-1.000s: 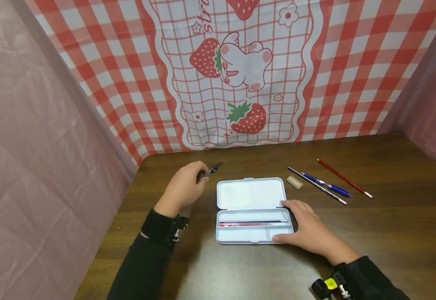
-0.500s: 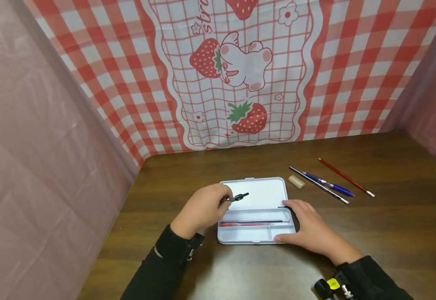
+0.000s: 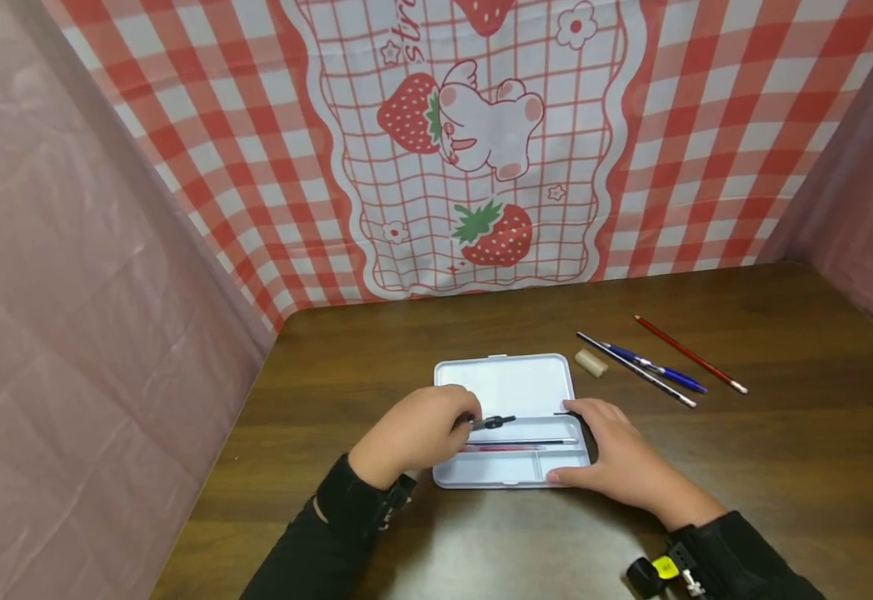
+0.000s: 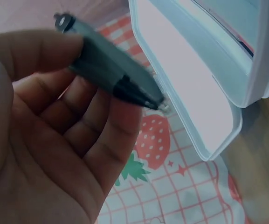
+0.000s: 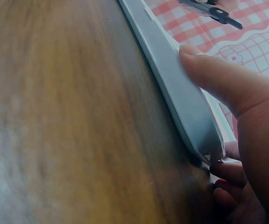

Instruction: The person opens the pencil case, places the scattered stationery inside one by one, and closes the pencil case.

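Observation:
My left hand [image 3: 421, 429] pinches a dark drawing compass [image 3: 492, 422] between thumb and fingers, over the white pencil case [image 3: 507, 387]. In the left wrist view the compass [image 4: 111, 65] has a grey body and a black end. The case lies open on the table, lid folded back. A dark pencil [image 3: 556, 442] and a red pen [image 3: 496, 448], partly behind my left hand, lie in its tray. My right hand [image 3: 624, 454] grips the right end of the case, thumb on the near edge, as the right wrist view also shows.
Right of the case lie a beige eraser [image 3: 591, 362], a striped pencil [image 3: 654, 381], a blue pen [image 3: 669, 374] and a red pencil [image 3: 695, 356]. A red checked cloth [image 3: 691, 150] hangs behind the wooden table [image 3: 316, 358], with pink curtains at both sides.
My left hand has carried the compass rightward from the table left of the case, across the lid, then nearer to the tray. My right hand has stayed on the case.

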The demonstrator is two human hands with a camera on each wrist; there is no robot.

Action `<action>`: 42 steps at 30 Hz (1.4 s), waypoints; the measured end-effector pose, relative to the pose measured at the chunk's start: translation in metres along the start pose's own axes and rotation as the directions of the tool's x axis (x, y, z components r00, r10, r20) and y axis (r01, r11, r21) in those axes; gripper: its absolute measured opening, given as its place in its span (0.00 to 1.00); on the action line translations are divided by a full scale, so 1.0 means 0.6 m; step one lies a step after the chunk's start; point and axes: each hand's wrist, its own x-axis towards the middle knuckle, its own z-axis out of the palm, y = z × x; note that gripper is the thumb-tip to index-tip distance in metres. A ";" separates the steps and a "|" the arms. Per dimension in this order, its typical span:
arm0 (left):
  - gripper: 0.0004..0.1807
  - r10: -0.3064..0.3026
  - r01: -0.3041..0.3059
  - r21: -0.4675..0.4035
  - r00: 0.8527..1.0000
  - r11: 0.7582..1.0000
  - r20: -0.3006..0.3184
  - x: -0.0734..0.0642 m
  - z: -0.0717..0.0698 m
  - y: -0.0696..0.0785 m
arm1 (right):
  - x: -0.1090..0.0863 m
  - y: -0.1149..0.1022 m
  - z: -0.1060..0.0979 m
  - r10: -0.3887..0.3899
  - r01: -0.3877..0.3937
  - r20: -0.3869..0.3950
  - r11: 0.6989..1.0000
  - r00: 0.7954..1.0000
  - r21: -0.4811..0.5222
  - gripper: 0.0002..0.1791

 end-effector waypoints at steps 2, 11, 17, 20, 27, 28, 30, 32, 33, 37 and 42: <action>0.06 -0.005 0.006 -0.013 0.999 1.000 0.042 0.001 0.000 0.003 | 0.000 -0.001 -0.002 0.007 -0.007 0.003 1.000 1.000 0.002 0.60; 0.04 -0.013 0.016 -0.021 0.992 1.000 0.125 0.003 0.003 0.011 | -0.001 -0.007 -0.006 -0.003 0.003 0.005 1.000 1.000 0.004 0.60; 0.04 -0.035 0.037 -0.016 0.989 0.999 0.140 0.004 0.002 0.015 | 0.001 -0.005 -0.005 -0.014 0.014 -0.005 1.000 1.000 -0.001 0.60; 0.03 -0.044 0.046 -0.012 0.986 0.999 0.161 0.005 0.005 0.018 | 0.001 -0.004 -0.004 -0.012 0.012 -0.004 1.000 1.000 -0.002 0.60; 0.05 -0.043 0.042 0.011 0.983 0.999 0.179 0.008 0.013 0.026 | 0.001 -0.004 -0.003 0.003 -0.003 0.005 1.000 1.000 -0.004 0.59; 0.05 -0.040 0.038 0.017 0.983 0.999 0.179 0.008 0.014 0.027 | 0.001 -0.004 -0.003 0.007 -0.007 0.006 1.000 1.000 -0.005 0.59; 0.06 -0.033 0.029 0.029 0.983 0.999 0.181 0.007 0.016 0.029 | 0.001 -0.005 -0.004 0.005 -0.005 0.007 1.000 1.000 -0.007 0.59; 0.07 -0.027 0.019 0.043 0.984 0.999 0.179 0.007 0.018 0.031 | 0.001 -0.006 -0.005 0.006 -0.006 0.009 1.000 1.000 -0.005 0.59; 0.08 -0.024 0.016 0.048 0.984 0.999 0.177 0.007 0.018 0.031 | 0.001 -0.006 -0.005 0.004 -0.004 0.010 1.000 1.000 -0.003 0.60; 0.09 -0.026 0.013 0.077 0.985 0.997 0.170 0.008 0.020 0.037 | 0.000 -0.008 -0.007 0.015 -0.015 0.020 1.000 1.000 0.002 0.60; 0.10 -0.033 0.013 0.110 0.984 0.994 0.174 0.011 0.028 0.040 | 0.000 -0.004 -0.006 0.022 -0.022 0.026 1.000 0.999 -0.004 0.60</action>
